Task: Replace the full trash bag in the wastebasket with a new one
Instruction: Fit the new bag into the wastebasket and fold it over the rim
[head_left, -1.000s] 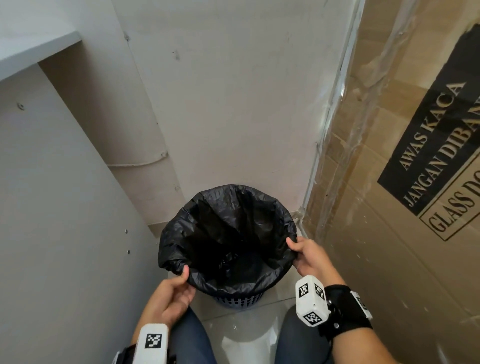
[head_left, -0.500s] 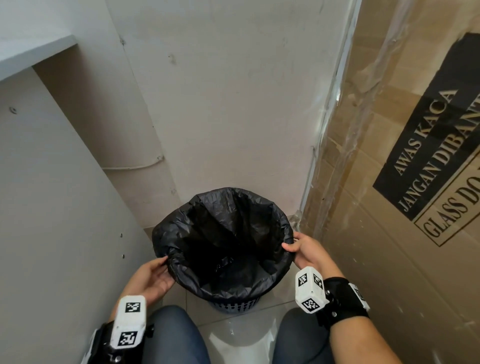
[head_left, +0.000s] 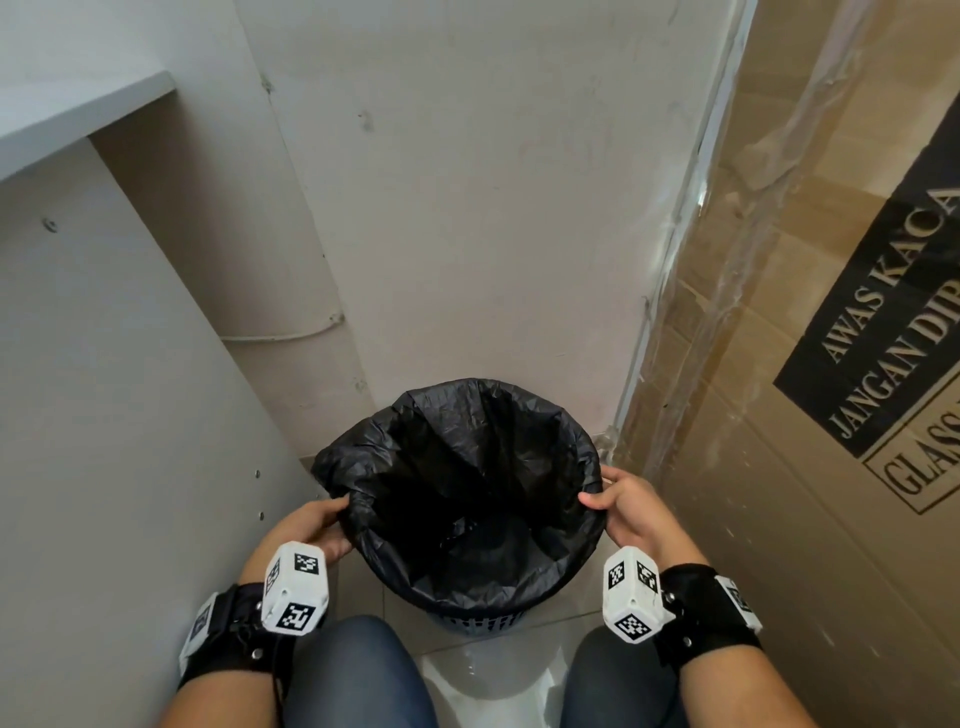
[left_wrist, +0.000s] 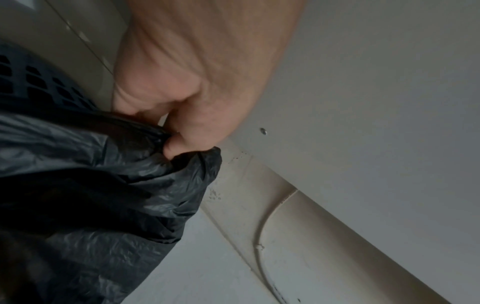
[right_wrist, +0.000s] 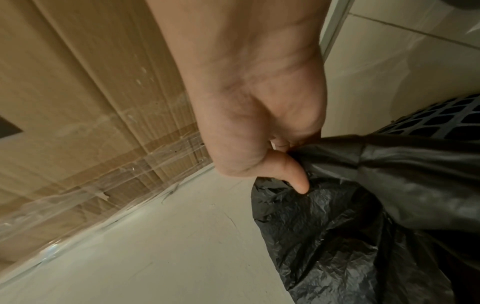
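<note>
A black trash bag (head_left: 467, 467) lines a dark blue perforated wastebasket (head_left: 475, 623) on the floor, its mouth spread over the rim. My left hand (head_left: 317, 519) pinches the bag's folded edge at the left side of the rim; the left wrist view shows the fingers curled on the plastic (left_wrist: 166, 142) beside the basket's lattice wall (left_wrist: 39, 82). My right hand (head_left: 618, 499) grips the bag's edge at the right side, thumb on top. In the right wrist view the thumb presses the crinkled plastic (right_wrist: 337, 205) above the lattice (right_wrist: 441, 121). The bag's inside is dark.
A grey cabinet panel (head_left: 104, 441) stands close on the left, under a shelf (head_left: 78, 114). A tall cardboard box (head_left: 831, 364) wrapped in clear film closes the right side. The wall (head_left: 467, 208) is right behind the basket. My knees (head_left: 363, 675) are at the bottom, over tiled floor.
My left hand has moved from the near rim up to the left side of the rim and taken hold of the bag's edge. The right hand has kept its grip.
</note>
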